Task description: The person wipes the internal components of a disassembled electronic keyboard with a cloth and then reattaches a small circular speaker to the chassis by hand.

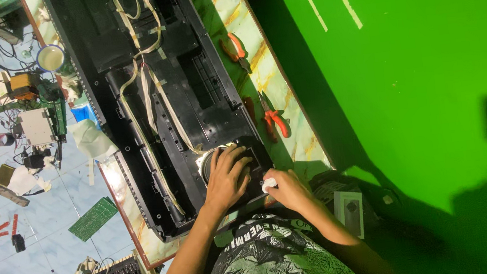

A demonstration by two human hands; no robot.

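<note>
A long black plastic keyboard casing (pixel 158 98) lies open-side up on a marble-patterned table (pixel 228 15), its long axis running away from the person toward the top of the view, slightly slanted, with its near end just in front of the person's chest. At that near end sits a round speaker (pixel 212 159) set into the casing, and the left hand (pixel 225 176) lies flat over it with fingers spread, touching its rim and the black plastic beside it; it is open, not clamped on anything. The right hand (pixel 287 188) rests just off the casing's near right corner, closed loosely on a small white object (pixel 269 184), perhaps a wad of cloth or paper; what it is cannot be told. The two hands are close together but not touching, and the left is the one actually on the speaker. Pale ribbon cables (pixel 146 74) run lengthwise down the middle of the casing, away from the hands. To the casing's right, on the narrow strip of table before its edge, lie orange-handled pliers (pixel 275 117) and, farther up, a second orange-handled tool (pixel 236 48); past that edge is a green floor (pixel 420 59) with open room. To the casing's left the table margin is thin, and the tiled floor beyond is crowded with a green circuit board (pixel 94 218), wires and other electronics parts.
</note>
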